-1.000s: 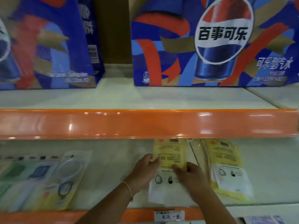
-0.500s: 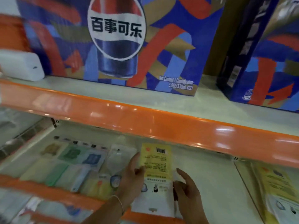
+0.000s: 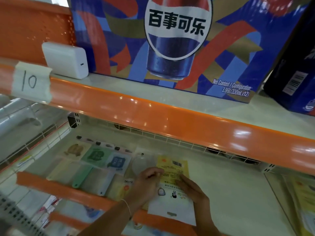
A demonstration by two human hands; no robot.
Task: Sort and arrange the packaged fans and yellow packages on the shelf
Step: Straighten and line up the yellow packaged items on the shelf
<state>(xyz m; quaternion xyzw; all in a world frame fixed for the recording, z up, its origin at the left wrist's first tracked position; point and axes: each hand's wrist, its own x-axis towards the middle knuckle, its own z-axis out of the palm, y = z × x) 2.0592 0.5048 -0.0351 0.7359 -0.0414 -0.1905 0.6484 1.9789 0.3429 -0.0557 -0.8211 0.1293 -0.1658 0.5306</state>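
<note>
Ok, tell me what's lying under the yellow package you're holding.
Under the yellow package, bare shelf shows on the right; a clear packet sticks out at its left edge. Both hands, left and right, rest on it; beneath is hidden.

A shop shelf rack with glossy orange front rails [image 3: 170,120] fills the view, bright spots of overhead light glinting along the upper rail. Above that rail, on the pale upper board, stand a large blue cola carton [image 3: 170,48], a white box [image 3: 66,63] just left of it and a dark blue carton [image 3: 294,79] to its right, with a paper label marked 10 [image 3: 31,81] stuck on the rail's left end. Below the rail, a white wire grid [image 3: 170,138] runs along the back of the pale lower board [image 3: 238,193], and an orange perforated panel [image 3: 34,28] rises behind the white box.
</note>
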